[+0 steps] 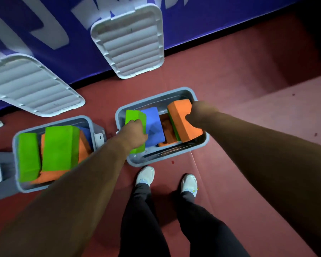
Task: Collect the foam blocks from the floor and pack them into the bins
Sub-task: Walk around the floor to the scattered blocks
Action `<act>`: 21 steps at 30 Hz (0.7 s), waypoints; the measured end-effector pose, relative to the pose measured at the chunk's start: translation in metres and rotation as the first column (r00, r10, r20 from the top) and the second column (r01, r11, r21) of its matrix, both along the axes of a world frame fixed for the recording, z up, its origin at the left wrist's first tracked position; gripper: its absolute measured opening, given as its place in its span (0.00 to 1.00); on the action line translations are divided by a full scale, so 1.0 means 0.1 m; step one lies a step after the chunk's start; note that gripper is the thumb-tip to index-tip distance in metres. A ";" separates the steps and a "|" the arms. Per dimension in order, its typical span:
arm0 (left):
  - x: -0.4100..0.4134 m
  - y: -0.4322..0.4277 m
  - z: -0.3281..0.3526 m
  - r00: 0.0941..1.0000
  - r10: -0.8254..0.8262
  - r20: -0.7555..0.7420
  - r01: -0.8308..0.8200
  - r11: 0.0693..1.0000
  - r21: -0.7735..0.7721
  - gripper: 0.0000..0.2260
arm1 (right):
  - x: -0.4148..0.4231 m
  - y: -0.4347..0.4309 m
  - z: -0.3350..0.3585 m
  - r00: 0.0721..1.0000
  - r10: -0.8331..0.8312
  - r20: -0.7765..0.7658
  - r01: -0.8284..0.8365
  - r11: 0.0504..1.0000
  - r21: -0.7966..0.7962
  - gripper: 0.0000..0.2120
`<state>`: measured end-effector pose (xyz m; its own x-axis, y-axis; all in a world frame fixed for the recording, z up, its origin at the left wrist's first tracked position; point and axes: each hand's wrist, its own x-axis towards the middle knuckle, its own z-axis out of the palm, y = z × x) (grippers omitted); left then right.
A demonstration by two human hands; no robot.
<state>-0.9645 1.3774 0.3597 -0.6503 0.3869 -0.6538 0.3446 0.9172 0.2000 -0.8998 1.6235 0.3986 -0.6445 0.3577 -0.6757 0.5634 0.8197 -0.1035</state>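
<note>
1. Left hand (135,133): the fingers (136,122) are curled over the top edge of a green foam block (134,115) and grip it. The block stands on edge at the left end of the right-hand grey bin (152,162), directly under the knuckles and close to the bin's left wall.
2. Right hand (198,115): it is closed round the right face of an orange foam block (182,115), with the thumb lying across the block's top. The block is tilted and sits at the bin's right end, just left of the fingers.
3. Between the two hands: a blue foam block (154,125) touches the green block just right of the left fingers. Further orange foam lies lower in the bin, between the blue block and the held orange block.
4. Left-hand grey bin (63,121): well left of the left fingers, filled with green, orange and blue foam blocks.
5. Surroundings: two grey lids (132,41) (30,84) lean against a blue wall panel. The bins stand on a red floor (230,80). White shoes (145,176) stand just beside the right-hand bin.
</note>
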 end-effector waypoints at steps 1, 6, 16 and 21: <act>-0.06 -0.01 0.27 1.000 -0.030 -0.004 0.030 1.000 0.001 0.18 | -0.06 -0.02 0.24 0.998 0.051 -0.028 -0.051 0.999 0.017 0.18; -0.26 -0.39 1.83 0.996 0.061 -0.070 -0.056 0.996 0.066 0.16 | -0.38 -0.50 1.51 0.944 0.304 -0.130 -0.294 0.951 0.093 0.17; 0.93 -2.70 3.76 0.806 0.545 -0.230 -0.531 0.838 0.125 0.13 | -0.38 -2.96 3.41 0.583 0.742 -0.332 -0.740 0.653 0.160 0.17; 1.85 -3.95 4.16 0.676 0.696 -0.242 -0.683 0.715 0.148 0.15 | 0.25 -4.26 3.90 0.381 0.851 -0.362 -0.854 0.474 0.216 0.20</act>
